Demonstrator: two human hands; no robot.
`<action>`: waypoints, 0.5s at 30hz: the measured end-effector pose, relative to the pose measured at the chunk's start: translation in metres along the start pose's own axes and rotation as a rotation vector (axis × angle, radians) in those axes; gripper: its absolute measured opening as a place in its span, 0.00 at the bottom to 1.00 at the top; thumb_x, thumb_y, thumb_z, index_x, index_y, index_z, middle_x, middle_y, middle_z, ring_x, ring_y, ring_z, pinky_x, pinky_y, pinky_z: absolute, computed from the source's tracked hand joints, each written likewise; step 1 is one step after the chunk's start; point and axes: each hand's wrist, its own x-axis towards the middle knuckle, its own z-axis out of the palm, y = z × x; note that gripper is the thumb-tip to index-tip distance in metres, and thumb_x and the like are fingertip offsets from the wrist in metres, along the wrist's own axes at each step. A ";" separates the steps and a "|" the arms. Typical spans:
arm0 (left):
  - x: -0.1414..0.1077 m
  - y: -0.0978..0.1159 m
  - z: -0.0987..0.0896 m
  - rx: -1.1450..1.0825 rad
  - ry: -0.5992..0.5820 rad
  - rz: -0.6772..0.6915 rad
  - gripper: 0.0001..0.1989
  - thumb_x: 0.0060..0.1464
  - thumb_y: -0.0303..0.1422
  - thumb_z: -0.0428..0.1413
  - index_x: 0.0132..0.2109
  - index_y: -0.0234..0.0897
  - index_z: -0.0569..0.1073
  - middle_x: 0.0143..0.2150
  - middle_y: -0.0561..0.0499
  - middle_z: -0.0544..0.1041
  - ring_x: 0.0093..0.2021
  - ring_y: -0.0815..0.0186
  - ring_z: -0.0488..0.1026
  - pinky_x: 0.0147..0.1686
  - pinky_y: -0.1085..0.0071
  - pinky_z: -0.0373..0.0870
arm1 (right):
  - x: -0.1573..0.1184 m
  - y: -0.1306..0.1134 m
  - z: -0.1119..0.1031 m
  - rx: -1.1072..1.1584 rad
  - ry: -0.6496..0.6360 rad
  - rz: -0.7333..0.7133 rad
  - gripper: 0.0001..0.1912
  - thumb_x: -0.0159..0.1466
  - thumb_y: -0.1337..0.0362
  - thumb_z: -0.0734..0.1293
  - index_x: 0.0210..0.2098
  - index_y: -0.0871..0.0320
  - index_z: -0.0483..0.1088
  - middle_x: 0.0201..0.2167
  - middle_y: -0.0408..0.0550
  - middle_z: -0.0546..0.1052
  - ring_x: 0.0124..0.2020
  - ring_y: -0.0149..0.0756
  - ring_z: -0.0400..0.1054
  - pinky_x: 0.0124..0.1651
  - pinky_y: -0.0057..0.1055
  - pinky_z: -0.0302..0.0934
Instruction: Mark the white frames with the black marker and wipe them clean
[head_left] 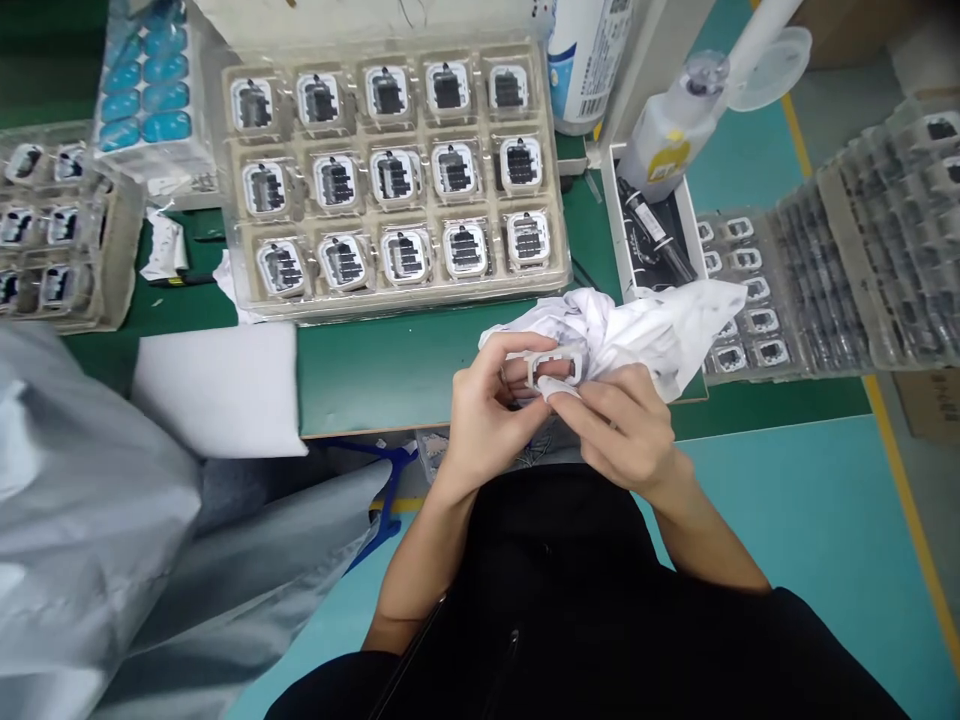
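Frame part (556,367): pinched in left hand (487,415) fingers
Cloth (637,325): right hand (622,425) fingers clamp it
Risk: loose pinch could drop part

white frame (553,366), smudged white cloth (660,325), green table (390,365).

Bottle (589,60) top beyond upper edge

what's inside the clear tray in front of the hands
The clear tray holds three rows of five white-framed parts with dark centres, one per pocket; all fifteen pockets are filled. What lies under the parts cannot be seen.
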 end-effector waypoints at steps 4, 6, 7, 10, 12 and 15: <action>0.001 0.002 -0.001 0.017 -0.011 -0.018 0.24 0.60 0.39 0.82 0.58 0.43 0.82 0.48 0.50 0.93 0.50 0.58 0.96 0.45 0.74 0.91 | 0.004 0.001 -0.009 -0.004 -0.090 -0.012 0.13 0.80 0.77 0.66 0.58 0.62 0.80 0.33 0.47 0.81 0.37 0.43 0.67 0.37 0.43 0.61; 0.001 0.003 -0.001 0.034 -0.020 -0.034 0.24 0.60 0.39 0.82 0.58 0.43 0.82 0.47 0.51 0.93 0.50 0.57 0.96 0.45 0.73 0.92 | 0.005 0.002 -0.011 -0.015 -0.117 -0.023 0.13 0.80 0.78 0.66 0.58 0.64 0.79 0.33 0.47 0.81 0.37 0.43 0.67 0.38 0.43 0.60; 0.001 0.004 -0.001 0.033 -0.024 -0.036 0.24 0.60 0.38 0.82 0.58 0.43 0.82 0.46 0.51 0.93 0.50 0.57 0.96 0.45 0.73 0.92 | 0.005 0.002 -0.012 -0.021 -0.129 -0.029 0.13 0.80 0.78 0.65 0.58 0.64 0.79 0.33 0.47 0.81 0.37 0.43 0.66 0.38 0.43 0.60; 0.001 0.004 -0.001 0.011 -0.034 -0.022 0.22 0.61 0.32 0.80 0.58 0.43 0.83 0.46 0.51 0.94 0.51 0.58 0.96 0.46 0.74 0.92 | 0.005 0.003 -0.013 -0.033 -0.151 -0.038 0.13 0.80 0.78 0.66 0.58 0.64 0.79 0.34 0.47 0.81 0.37 0.43 0.65 0.39 0.43 0.59; 0.000 0.005 -0.001 0.008 -0.043 -0.016 0.20 0.63 0.29 0.77 0.59 0.43 0.83 0.46 0.52 0.94 0.51 0.59 0.96 0.46 0.75 0.91 | 0.005 0.003 -0.014 -0.034 -0.156 -0.040 0.13 0.80 0.79 0.66 0.58 0.65 0.79 0.34 0.48 0.81 0.37 0.43 0.64 0.40 0.43 0.58; 0.000 0.005 -0.002 0.020 -0.050 -0.026 0.18 0.65 0.28 0.73 0.59 0.43 0.82 0.45 0.51 0.94 0.50 0.60 0.96 0.45 0.76 0.91 | 0.005 0.003 -0.014 -0.044 -0.170 -0.037 0.13 0.79 0.79 0.66 0.57 0.65 0.80 0.34 0.48 0.82 0.37 0.43 0.63 0.39 0.43 0.56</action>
